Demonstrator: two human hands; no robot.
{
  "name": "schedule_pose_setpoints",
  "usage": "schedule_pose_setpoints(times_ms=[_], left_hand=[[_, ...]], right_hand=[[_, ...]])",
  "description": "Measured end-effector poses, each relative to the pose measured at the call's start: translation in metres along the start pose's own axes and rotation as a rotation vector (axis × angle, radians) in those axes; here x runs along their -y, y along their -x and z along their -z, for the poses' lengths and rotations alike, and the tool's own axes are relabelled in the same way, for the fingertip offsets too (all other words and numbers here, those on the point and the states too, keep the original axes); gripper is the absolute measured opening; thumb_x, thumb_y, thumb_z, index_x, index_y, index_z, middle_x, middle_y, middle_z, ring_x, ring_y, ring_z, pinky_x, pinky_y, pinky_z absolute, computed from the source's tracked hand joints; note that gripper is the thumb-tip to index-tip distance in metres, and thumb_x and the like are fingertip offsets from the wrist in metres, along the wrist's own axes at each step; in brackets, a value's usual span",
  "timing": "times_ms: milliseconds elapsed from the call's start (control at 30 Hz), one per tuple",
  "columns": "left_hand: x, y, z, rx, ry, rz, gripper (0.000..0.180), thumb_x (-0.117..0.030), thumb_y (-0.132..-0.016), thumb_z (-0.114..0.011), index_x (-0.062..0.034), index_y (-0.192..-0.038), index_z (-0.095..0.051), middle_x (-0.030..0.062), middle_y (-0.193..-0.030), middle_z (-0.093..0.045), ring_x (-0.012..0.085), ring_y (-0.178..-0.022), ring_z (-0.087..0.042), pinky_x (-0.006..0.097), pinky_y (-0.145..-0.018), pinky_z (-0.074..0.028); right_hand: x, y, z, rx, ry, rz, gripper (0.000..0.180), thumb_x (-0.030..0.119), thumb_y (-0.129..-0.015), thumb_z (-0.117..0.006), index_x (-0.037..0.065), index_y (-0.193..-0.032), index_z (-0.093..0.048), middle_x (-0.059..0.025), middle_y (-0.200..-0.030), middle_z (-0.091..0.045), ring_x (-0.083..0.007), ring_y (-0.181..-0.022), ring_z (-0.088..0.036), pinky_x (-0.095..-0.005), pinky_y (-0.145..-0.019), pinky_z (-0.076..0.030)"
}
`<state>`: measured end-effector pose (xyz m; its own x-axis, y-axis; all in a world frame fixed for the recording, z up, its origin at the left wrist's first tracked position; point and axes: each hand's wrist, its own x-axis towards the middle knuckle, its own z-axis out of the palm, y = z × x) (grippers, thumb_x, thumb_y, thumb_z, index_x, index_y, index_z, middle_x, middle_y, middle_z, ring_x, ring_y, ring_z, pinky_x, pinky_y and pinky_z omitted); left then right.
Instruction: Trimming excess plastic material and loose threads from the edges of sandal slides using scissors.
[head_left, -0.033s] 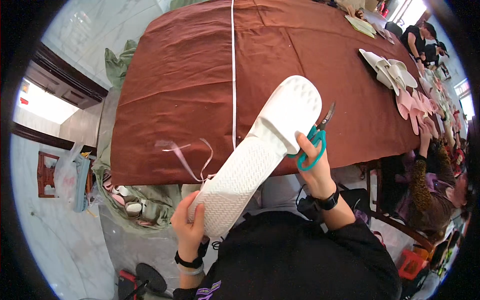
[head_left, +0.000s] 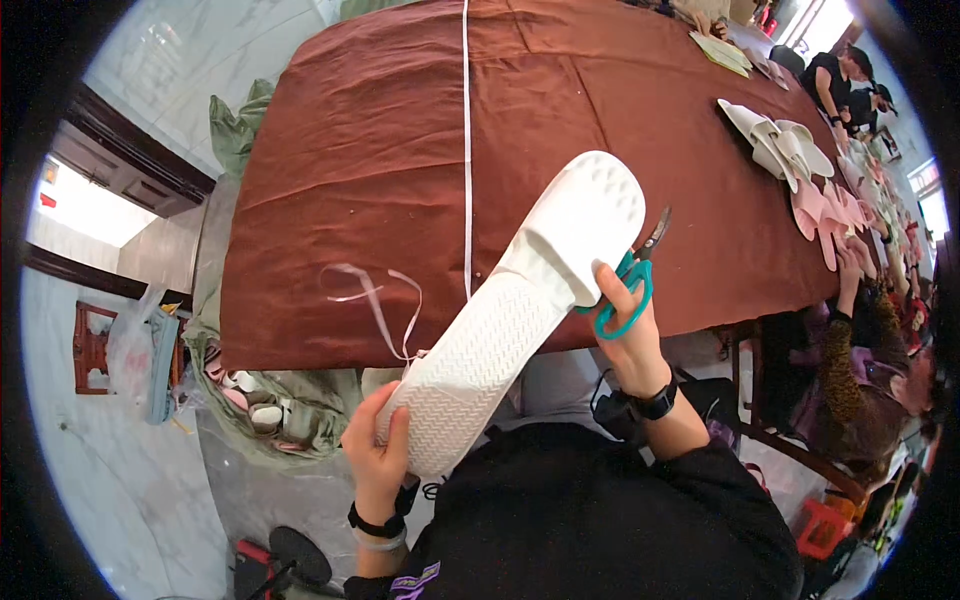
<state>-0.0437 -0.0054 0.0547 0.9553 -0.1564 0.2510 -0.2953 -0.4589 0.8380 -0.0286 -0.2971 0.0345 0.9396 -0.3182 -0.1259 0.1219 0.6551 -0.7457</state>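
Note:
A white slide slipper (head_left: 480, 350) with a herringbone-textured face slants over the table's near edge. My left hand (head_left: 375, 450) is closed on its lower end, thumb on the textured face. My right hand (head_left: 632, 345) is closed around scissors (head_left: 640, 300) with teal handles, their blades pointing away from me. That hand's thumb also rests against the slipper beside its broad strap (head_left: 575, 245). From the slipper's left edge, above my left hand, a thin translucent strip (head_left: 375, 295) curls out over the cloth. The fingers behind the slipper are hidden.
A brown cloth (head_left: 350, 180) with a white line (head_left: 467, 130) covers the table. White slippers (head_left: 775, 140) and pink slippers (head_left: 825, 210) lie at the right, near a co-worker's hands (head_left: 855, 260). A green sack (head_left: 310, 420) holding slippers stands below the table's left corner.
The translucent strip has swung slightly and its loose end curls differently. My hands, the slipper and the scissors keep nearly the same place.

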Motion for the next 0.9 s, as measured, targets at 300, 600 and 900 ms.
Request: schedule_pose_setpoints(times_ms=[300, 600, 900], left_hand=[[0.001, -0.005, -0.017, -0.011, 0.054, -0.025, 0.022, -0.008, -0.083, -0.063, 0.0017, -0.102, -0.060, 0.0150, -0.094, -0.065, 0.0222, -0.084, -0.062, 0.030, -0.075, -0.047], [-0.011, -0.019, -0.044, -0.066, 0.027, -0.148, 0.024, -0.008, -0.082, -0.062, 0.0017, -0.105, -0.058, 0.0134, -0.090, -0.063, 0.0216, -0.081, -0.062, 0.031, -0.073, -0.047], [0.007, -0.027, -0.018, 0.186, -0.269, -0.189, 0.018, -0.014, -0.080, -0.061, -0.0070, -0.097, -0.066, 0.0070, -0.062, -0.049, 0.0219, -0.063, -0.051, 0.032, -0.056, -0.040]], right_hand=[[-0.011, 0.020, -0.022, -0.012, 0.066, 0.152, 0.055, 0.012, -0.082, -0.064, 0.004, -0.127, -0.035, -0.0083, -0.114, -0.053, -0.0174, -0.104, -0.054, -0.0320, -0.089, -0.043], [-0.037, 0.047, -0.017, 0.045, 0.020, -0.098, 0.054, 0.009, -0.078, -0.067, 0.002, -0.125, -0.040, -0.0100, -0.116, -0.054, -0.0195, -0.109, -0.051, -0.0345, -0.090, -0.043], [-0.001, 0.009, 0.007, -0.099, -0.258, -0.019, 0.043, 0.022, -0.086, -0.058, 0.001, -0.121, -0.048, -0.0137, -0.115, -0.058, -0.0256, -0.104, -0.058, -0.0405, -0.089, -0.047]])
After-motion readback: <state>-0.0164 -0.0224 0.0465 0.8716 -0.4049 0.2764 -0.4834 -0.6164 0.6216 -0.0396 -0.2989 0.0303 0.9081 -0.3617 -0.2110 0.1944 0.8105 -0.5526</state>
